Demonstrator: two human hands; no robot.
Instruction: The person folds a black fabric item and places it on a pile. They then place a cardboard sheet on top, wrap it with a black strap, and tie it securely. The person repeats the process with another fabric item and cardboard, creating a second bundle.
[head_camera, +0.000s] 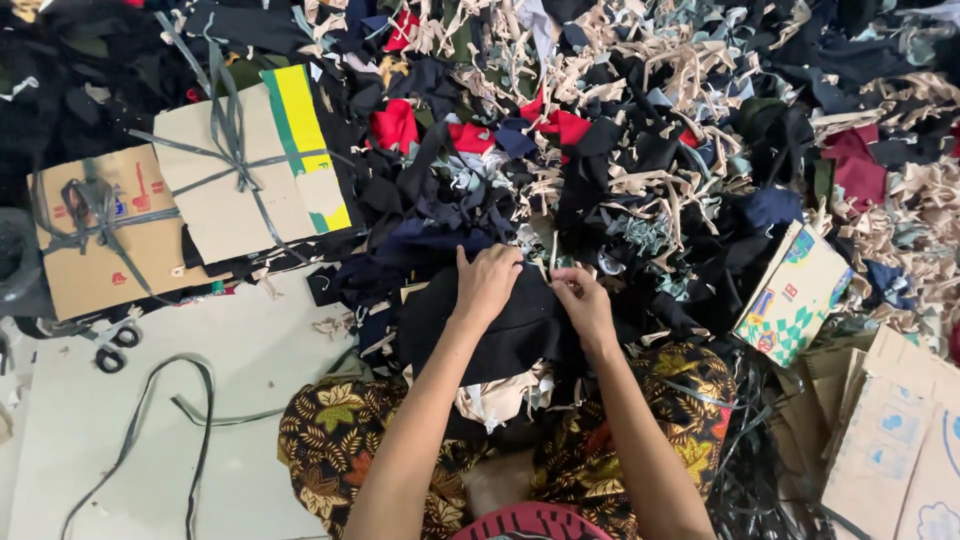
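Note:
My left hand rests palm down on a black piece of cloth that lies across my lap, its fingers curled over the far edge. My right hand pinches the same cloth's far edge next to a thin beige strip. The cloth sits on a small stack of scraps over my patterned skirt. Just beyond both hands a big heap of fabric scraps in black, navy, red and beige spreads across the floor.
Two cardboard bundles tied with grey strips lie at the left: a plain one and one with a yellow and green band. Scissors and a loose grey strip lie on the pale floor. Flattened printed cartons sit at the right.

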